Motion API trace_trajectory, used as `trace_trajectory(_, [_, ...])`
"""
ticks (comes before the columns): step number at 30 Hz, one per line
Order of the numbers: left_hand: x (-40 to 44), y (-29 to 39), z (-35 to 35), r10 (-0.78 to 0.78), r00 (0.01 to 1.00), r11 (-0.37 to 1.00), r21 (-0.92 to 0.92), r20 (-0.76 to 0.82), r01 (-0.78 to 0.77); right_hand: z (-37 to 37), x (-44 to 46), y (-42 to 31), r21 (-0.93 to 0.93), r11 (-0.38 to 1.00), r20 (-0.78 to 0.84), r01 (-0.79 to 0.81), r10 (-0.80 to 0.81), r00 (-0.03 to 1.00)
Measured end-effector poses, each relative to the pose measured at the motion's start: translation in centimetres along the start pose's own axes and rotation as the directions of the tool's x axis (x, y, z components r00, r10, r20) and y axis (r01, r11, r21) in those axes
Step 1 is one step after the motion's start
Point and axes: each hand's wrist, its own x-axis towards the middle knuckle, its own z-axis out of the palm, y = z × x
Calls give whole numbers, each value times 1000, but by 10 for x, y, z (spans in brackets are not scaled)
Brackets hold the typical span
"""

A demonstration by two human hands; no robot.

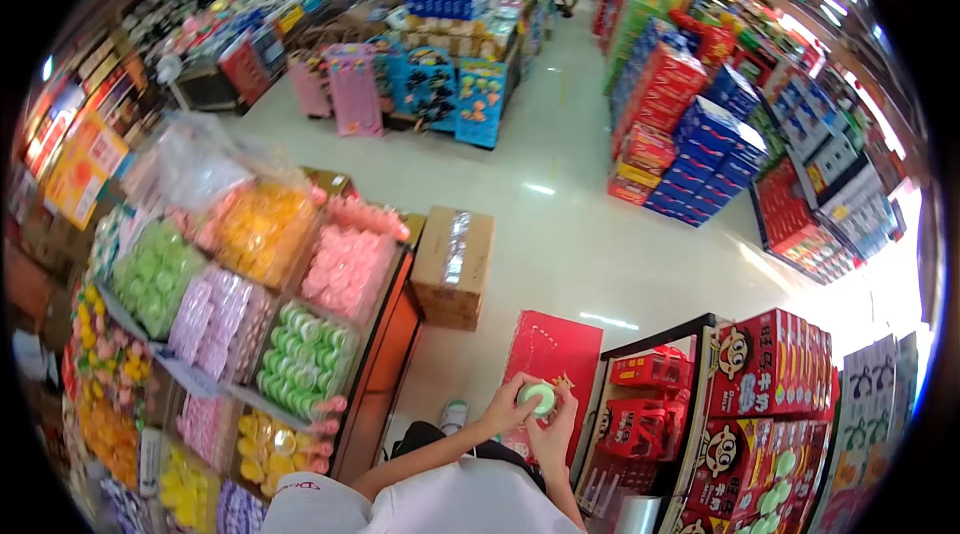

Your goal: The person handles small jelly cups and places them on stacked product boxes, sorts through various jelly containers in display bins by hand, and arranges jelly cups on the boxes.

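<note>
A small round pale green item with a lighter rim is held in front of my body; its exact kind is too small to make out. My left hand grips it from the left, fingers curled round its edge. On the other side, the fingers of my right hand close on it. Below both hands lies a red printed sheet or mat on the floor. To the left, a clear bin holds similar green-and-white round items.
Left stands a tiered display with bins of pink, orange and lilac packs. A cardboard box sits beside it. On the right are a rack with red packs and stacked red milk cartons. Blue boxes line the aisle.
</note>
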Motion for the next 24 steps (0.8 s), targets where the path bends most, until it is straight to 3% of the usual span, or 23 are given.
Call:
trace_trajectory(5, [-17, -13, -18, 10, 975, 998, -54, -221, -23, 16, 9, -2, 64, 998, 204, -10, -3, 979])
trace_trajectory(8, [-34, -13, -26, -16, 950, 999, -55, -312, -1, 28, 8, -1, 245, 962, 294, -125, 49, 954])
trace_trajectory(11, [-54, -18, -29, -43, 915, 998, -50, -400, 25, 32, 8, 21, 303, 929, 400, -213, 79, 913])
trace_trajectory(14, [-79, -17, -19, -71, 851, 993, -118, -521, 11, 31, 9, 11, 223, 872, 587, -437, 238, 774])
trace_trajectory(17, [-94, -8, -14, -21, 766, 996, -79, -643, -39, 34, 4, 16, 123, 867, 693, -482, 273, 668])
trace_trajectory(19, [-101, -1, -14, 31, 726, 999, 28, -687, -17, 38, -5, 22, 206, 879, 709, -429, 168, 685])
trace_trajectory(20, [-102, -11, -11, -32, 726, 992, -112, -687, -63, 40, -6, 24, 205, 896, 710, -395, 141, 690])
trace_trajectory(24, [-104, -10, -12, -32, 696, 982, -151, -717, -110, 46, -4, 30, 217, 932, 720, -291, 48, 692])
